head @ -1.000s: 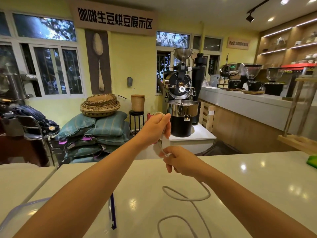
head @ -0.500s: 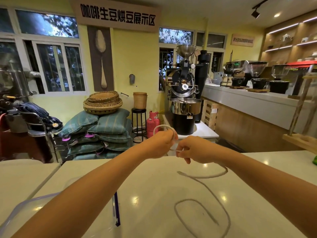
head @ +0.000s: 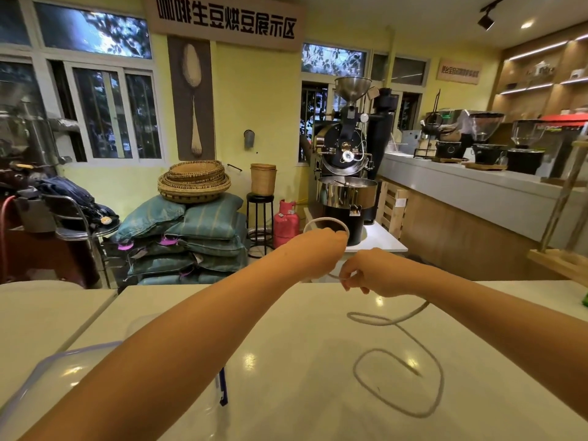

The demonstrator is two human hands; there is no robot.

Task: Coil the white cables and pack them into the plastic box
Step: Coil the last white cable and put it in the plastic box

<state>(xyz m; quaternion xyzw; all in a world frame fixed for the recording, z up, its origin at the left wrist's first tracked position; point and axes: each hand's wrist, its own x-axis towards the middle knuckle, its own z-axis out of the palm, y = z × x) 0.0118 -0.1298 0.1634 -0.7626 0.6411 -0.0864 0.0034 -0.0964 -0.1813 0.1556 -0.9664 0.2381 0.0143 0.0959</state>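
— What's changed in the last second?

— My left hand (head: 321, 249) has come down level with my right hand (head: 374, 275). A loop of the white cable (head: 325, 219) now stands up over the left fist, which is curled round it. The right pinches the strand just beside it.

— And the rest of the cable?

— It trails in two loose curves on the surface (head: 286, 329), below my right forearm. They've shifted as slack was drawn up.

— Progress?

— One turn made, I'd judge, with most still to wind. The plastic box (head: 38, 380) sits lower left, largely hidden by my arm.
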